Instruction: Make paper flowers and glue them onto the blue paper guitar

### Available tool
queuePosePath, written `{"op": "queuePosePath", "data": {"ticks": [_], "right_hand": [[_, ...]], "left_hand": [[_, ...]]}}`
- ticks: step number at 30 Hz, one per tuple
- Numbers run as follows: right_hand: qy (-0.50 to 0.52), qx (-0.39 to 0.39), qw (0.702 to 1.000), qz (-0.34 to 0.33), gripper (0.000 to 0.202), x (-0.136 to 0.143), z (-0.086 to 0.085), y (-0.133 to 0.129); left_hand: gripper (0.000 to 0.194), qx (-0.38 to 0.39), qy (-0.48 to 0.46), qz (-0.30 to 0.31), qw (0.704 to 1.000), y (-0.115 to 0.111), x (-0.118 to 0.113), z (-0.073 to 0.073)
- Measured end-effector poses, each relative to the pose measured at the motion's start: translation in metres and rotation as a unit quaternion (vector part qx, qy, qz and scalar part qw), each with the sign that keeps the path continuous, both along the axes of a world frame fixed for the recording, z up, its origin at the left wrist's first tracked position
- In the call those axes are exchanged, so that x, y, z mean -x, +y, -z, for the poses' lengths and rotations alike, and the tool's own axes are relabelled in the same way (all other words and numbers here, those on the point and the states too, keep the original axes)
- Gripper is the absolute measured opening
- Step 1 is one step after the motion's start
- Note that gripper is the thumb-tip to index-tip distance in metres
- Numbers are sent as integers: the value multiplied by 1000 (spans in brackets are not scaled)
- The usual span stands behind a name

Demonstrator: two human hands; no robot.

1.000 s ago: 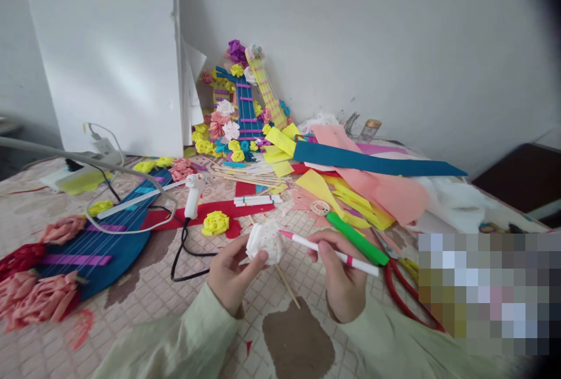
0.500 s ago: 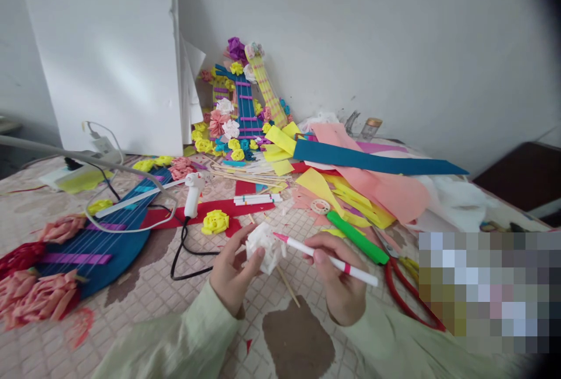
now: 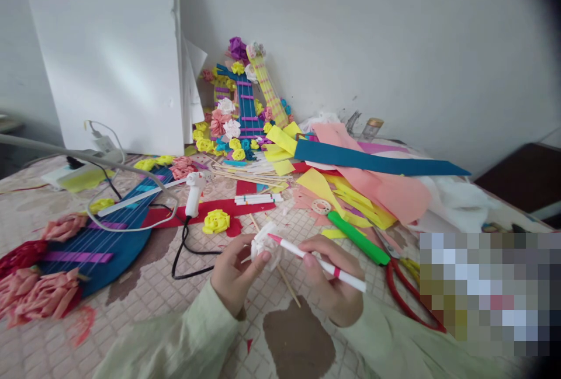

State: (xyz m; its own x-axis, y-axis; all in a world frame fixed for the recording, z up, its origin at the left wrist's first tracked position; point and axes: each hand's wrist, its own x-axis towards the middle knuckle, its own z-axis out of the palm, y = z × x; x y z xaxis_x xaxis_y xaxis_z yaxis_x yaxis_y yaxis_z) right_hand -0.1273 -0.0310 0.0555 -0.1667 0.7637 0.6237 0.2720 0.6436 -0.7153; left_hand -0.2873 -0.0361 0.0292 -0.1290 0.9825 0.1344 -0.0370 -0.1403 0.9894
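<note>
A white paper flower [image 3: 265, 247] is pinched between the thumb and fingers of my left hand [image 3: 236, 274]. My right hand [image 3: 333, 277] grips a white marker [image 3: 322, 263] with a pink tip, and the tip meets the flower's upper right petals. Beneath the flower a thin wooden stick [image 3: 289, 287] lies slantwise on the patterned tablecloth. To the left of my left hand are a yellow paper flower [image 3: 216, 222] and a white glue gun [image 3: 193, 195] with a black cord.
A blue guitar shape [image 3: 114, 239] with flowers lies at left. More decorated guitars [image 3: 249, 104] lean on the wall. Right of my right hand are a green tube [image 3: 357, 237] and red-handled scissors [image 3: 412, 303]; coloured paper strips [image 3: 377, 163] lie behind.
The marker and my right hand have shifted slightly left. The white flower has turned a little in my left hand, and the marker's tip now lies further over it.
</note>
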Motion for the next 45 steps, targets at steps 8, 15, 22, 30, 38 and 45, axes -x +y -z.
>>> {"op": "queuePosePath", "data": {"ticks": [8, 15, 22, 30, 38, 45], "right_hand": [[-7, 26, 997, 67, 8, -1, -7, -1], [15, -5, 1000, 19, 11, -2, -4, -1], [19, -16, 1000, -14, 15, -1, 0, 0], [-1, 35, 998, 55, 9, -2, -8, 1], [12, 9, 1000, -4, 13, -4, -3, 0], [140, 12, 989, 45, 11, 0, 2, 3]], "left_hand": [[22, 15, 1, 4, 1000, 0, 0, 2], [19, -19, 51, 17, 998, 1, 3, 5], [18, -66, 90, 21, 994, 2, 6, 12], [15, -76, 118, 16, 990, 2, 7, 11], [13, -68, 113, 8, 991, 0, 5, 1], [20, 42, -60, -2, 997, -1, -2, 1]]}}
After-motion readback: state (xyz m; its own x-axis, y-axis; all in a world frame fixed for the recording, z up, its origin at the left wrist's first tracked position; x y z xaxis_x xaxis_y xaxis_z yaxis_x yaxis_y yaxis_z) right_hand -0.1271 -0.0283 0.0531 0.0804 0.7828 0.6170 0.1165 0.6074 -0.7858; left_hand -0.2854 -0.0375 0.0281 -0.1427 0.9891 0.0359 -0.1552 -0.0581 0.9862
